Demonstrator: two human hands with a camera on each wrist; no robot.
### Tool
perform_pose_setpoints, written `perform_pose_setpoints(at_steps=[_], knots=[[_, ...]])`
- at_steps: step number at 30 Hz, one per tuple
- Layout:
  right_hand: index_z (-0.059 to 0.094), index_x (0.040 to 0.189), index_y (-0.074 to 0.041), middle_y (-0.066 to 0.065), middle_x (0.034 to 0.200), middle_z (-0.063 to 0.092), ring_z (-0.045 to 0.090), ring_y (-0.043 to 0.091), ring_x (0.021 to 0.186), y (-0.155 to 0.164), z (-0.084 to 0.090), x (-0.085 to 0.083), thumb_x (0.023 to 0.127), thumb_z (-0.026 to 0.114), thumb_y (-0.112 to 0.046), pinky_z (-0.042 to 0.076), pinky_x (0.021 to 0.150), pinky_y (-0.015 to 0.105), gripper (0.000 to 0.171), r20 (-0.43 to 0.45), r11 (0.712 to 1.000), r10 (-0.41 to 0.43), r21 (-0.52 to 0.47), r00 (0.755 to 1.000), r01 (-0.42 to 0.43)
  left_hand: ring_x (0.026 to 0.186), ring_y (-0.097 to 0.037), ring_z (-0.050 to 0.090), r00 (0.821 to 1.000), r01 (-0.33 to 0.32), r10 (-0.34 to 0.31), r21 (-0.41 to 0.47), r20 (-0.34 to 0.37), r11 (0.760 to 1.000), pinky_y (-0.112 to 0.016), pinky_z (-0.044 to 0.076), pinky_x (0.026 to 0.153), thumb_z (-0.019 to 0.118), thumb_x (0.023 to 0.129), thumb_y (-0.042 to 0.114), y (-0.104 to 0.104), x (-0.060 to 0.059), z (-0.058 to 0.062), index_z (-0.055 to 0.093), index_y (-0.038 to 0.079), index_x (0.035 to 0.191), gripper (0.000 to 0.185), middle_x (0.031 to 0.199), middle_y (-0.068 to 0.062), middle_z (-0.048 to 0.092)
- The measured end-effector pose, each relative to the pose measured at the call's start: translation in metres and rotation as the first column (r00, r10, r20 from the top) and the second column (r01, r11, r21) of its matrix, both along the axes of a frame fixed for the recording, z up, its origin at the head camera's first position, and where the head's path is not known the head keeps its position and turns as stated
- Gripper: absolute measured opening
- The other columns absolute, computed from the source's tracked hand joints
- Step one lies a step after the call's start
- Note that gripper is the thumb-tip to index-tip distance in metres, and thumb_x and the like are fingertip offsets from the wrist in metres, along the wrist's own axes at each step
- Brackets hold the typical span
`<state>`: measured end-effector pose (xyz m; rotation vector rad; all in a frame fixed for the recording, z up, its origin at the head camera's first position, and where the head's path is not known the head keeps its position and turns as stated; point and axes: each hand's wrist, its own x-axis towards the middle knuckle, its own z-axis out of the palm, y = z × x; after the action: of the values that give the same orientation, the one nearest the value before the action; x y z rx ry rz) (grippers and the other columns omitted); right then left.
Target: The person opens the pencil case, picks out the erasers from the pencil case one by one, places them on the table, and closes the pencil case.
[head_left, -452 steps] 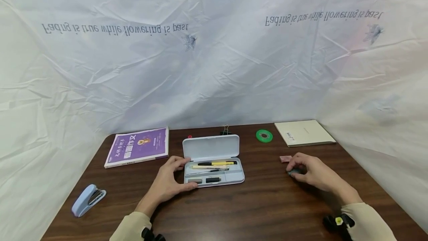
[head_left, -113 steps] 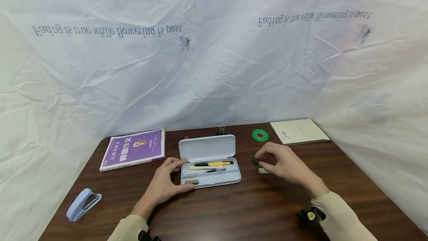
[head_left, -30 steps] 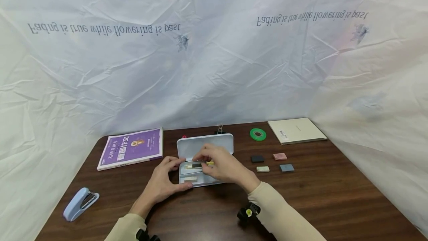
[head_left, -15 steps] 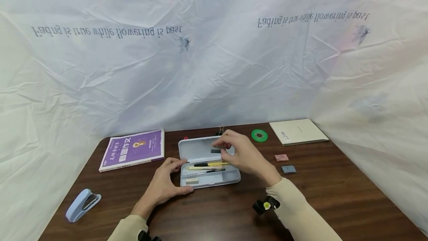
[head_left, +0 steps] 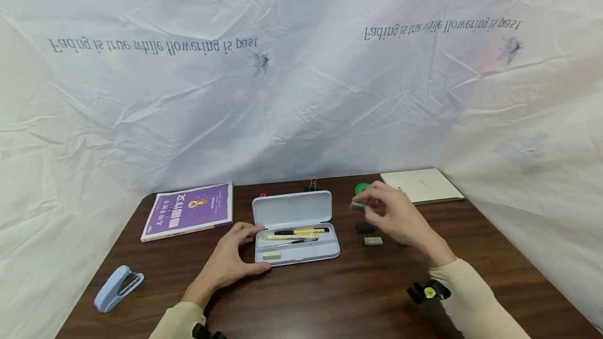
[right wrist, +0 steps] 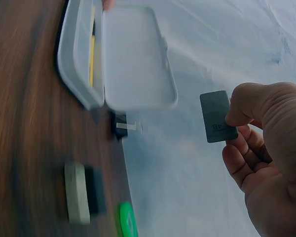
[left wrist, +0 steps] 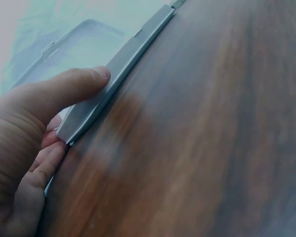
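My left hand [head_left: 232, 258] holds the left end of the open light-blue pencil case [head_left: 325, 249], thumb on its front wall in the left wrist view. Inside lie several pens, among them a yellow-and-black pen [head_left: 308, 231], and a cream eraser [head_left: 271, 255] in the front compartment. My right hand [head_left: 393, 213] pinches a dark grey-green eraser [right wrist: 217, 116] marked 4B, raised above the table right of the case. Below it on the table are a black eraser [head_left: 365, 227] and a cream eraser [head_left: 373, 241]. The right hand hides the spot where pink and blue erasers lay.
A blue stapler [head_left: 118, 289] and purple book [head_left: 188, 208] are on the left. Behind the case sits a binder clip [head_left: 313, 186]. Green tape [head_left: 361, 187], partly hidden, and a cream notebook [head_left: 426, 184] are at the back right. White fabric [head_left: 301, 93] hangs behind the table.
The right hand has carried the grey-green eraser rightward, out from over the case. Compared with 15 seconds ago, the black eraser has moved from the case to the table. Left hand stays put.
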<state>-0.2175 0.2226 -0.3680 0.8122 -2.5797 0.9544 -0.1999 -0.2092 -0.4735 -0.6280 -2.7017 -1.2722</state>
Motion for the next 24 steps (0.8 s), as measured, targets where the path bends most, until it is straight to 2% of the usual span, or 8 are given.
perform_pose_setpoints(at_steps=[11, 18, 24], knots=[[0.08, 0.121, -0.019, -0.003, 0.105, 0.067, 0.066, 0.011, 0.089, 0.051, -0.003, 0.017, 0.095, 0.074, 0.014, 0.062, 0.073, 0.02, 0.042, -0.023, 0.999, -0.044, -0.022, 0.999, 0.044, 0.13, -0.024, 0.069, 0.999, 0.026, -0.028, 0.046, 0.025, 0.999, -0.044, 0.059, 0.113, 0.103, 0.079, 0.045, -0.007, -0.002, 0.0, 0.07, 0.012, 0.149, 0.084, 0.14, -0.003, 0.066], [0.082, 0.117, -0.02, -0.01, 0.106, 0.069, 0.06, 0.004, 0.09, 0.071, -0.003, 0.022, 0.092, 0.076, 0.014, 0.053, 0.077, 0.011, 0.043, -0.133, 0.994, -0.101, 0.027, 0.986, 0.106, 0.131, -0.026, 0.069, 0.998, 0.034, -0.036, 0.056, 0.042, 0.998, -0.045, 0.058, 0.115, 0.104, 0.08, 0.043, -0.008, -0.002, 0.0, 0.069, 0.011, 0.15, 0.085, 0.141, -0.005, 0.065], [0.081, 0.116, -0.025, -0.013, 0.104, 0.068, 0.058, 0.003, 0.089, 0.082, -0.012, 0.033, 0.091, 0.079, 0.011, 0.053, 0.074, 0.015, 0.044, -0.114, 0.988, -0.137, 0.055, 0.984, 0.143, 0.131, -0.027, 0.069, 0.998, 0.039, -0.042, 0.061, 0.05, 0.997, -0.046, 0.058, 0.115, 0.103, 0.081, 0.042, -0.006, -0.002, 0.0, 0.069, 0.01, 0.151, 0.085, 0.142, -0.005, 0.065]])
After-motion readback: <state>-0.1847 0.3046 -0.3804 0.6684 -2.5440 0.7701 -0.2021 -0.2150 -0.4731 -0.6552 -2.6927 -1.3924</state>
